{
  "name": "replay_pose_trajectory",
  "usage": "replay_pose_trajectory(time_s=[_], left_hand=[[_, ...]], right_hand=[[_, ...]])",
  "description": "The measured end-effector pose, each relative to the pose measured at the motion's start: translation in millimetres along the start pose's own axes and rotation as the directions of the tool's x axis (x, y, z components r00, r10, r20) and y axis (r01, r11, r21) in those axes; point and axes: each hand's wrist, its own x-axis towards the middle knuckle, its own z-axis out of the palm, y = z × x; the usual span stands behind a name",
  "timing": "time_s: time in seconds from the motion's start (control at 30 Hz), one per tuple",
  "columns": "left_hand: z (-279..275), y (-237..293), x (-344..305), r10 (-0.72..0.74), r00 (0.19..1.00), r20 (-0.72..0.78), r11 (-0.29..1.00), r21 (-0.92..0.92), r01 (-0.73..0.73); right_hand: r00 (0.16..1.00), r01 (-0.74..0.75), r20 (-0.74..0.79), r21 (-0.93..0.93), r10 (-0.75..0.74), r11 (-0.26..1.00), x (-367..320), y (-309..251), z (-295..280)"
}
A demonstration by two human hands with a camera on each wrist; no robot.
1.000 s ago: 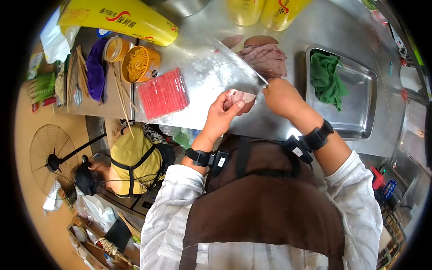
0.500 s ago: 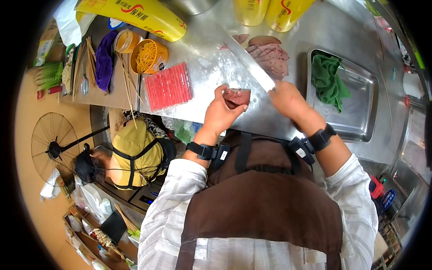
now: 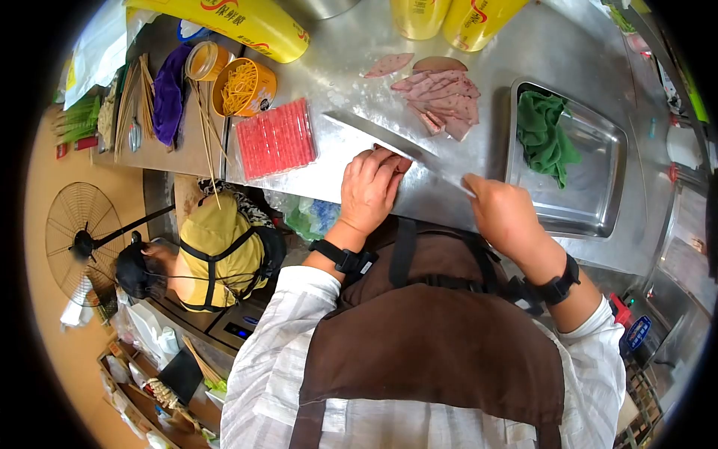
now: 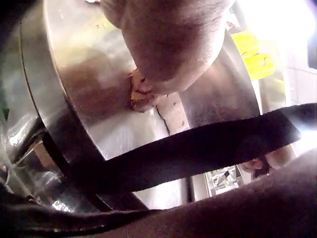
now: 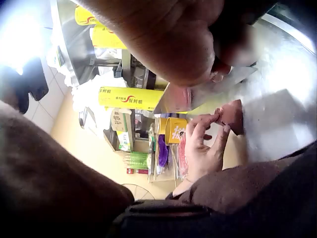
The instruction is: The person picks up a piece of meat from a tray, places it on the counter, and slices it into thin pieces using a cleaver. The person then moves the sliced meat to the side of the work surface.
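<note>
In the head view my left hand (image 3: pixel 366 191) holds a small chunk of pink luncheon meat (image 3: pixel 404 163) down at the steel table, its fingers covering most of it. The right wrist view shows the chunk's cut side (image 5: pixel 233 117) between thumb and fingers. My right hand (image 3: pixel 505 213) grips a knife (image 3: pixel 385 136) by its handle. The broad blade points away to the left and crosses over the chunk, close to the left fingertips. Beyond the blade lie a fanned pile of meat slices (image 3: pixel 445 97), a single slice (image 3: pixel 389 65) and a rounded brown-pink piece (image 3: pixel 440 64).
A steel tray (image 3: pixel 591 202) with a green cloth (image 3: pixel 550 135) stands at the right. To the left lie a wrapped pack of red sticks (image 3: pixel 277 138), a tub of yellow shreds (image 3: pixel 243 86) and wooden skewers (image 3: pixel 206 138). Yellow cling-film rolls (image 3: pixel 232 22) lie behind. Another person (image 3: pixel 224 254) is at left.
The left hand has turned over and lowered the chunk to the table. The right hand has come down toward me, and the knife blade has swung leftward over the chunk.
</note>
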Motion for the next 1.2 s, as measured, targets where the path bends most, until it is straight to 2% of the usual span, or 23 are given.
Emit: replay_pose_trajectory(time_s=[0.17, 0.4, 0.6, 0.8, 1.0, 1.2], left_hand=[[0.7, -7.9, 0.6, 0.005, 0.999, 0.052, 0.998, -0.057, -0.002], [-2.0, -3.9, 13.4, 0.088, 0.995, -0.040, 0.988, -0.124, -0.092], [1.0, -6.6, 6.7, 0.038, 0.999, -0.032, 0.986, -0.158, -0.043], [0.5, -10.6, 5.5, 0.063, 0.998, 0.001, 0.989, -0.136, -0.062], [0.8, -9.6, 6.4, 0.046, 0.999, -0.002, 0.987, -0.157, -0.045], [2.4, -9.2, 6.5, 0.029, 1.000, -0.007, 0.982, -0.186, -0.030]], right_hand=[[0.999, 0.022, 0.039, -0.026, -0.021, 0.999, -11.4, -9.5, 0.3], [0.998, -0.005, 0.063, -0.055, 0.008, 0.998, -11.4, -12.2, 2.2], [0.996, -0.021, 0.087, -0.053, 0.026, 0.998, -8.7, -16.8, -0.8], [0.993, -0.021, 0.111, -0.108, 0.033, 0.994, -7.7, -17.9, 0.4], [0.995, -0.025, 0.096, -0.086, 0.033, 0.996, -6.2, -18.4, 1.8], [0.983, -0.062, 0.165, -0.116, 0.081, 0.991, -1.8, -20.8, 0.4]])
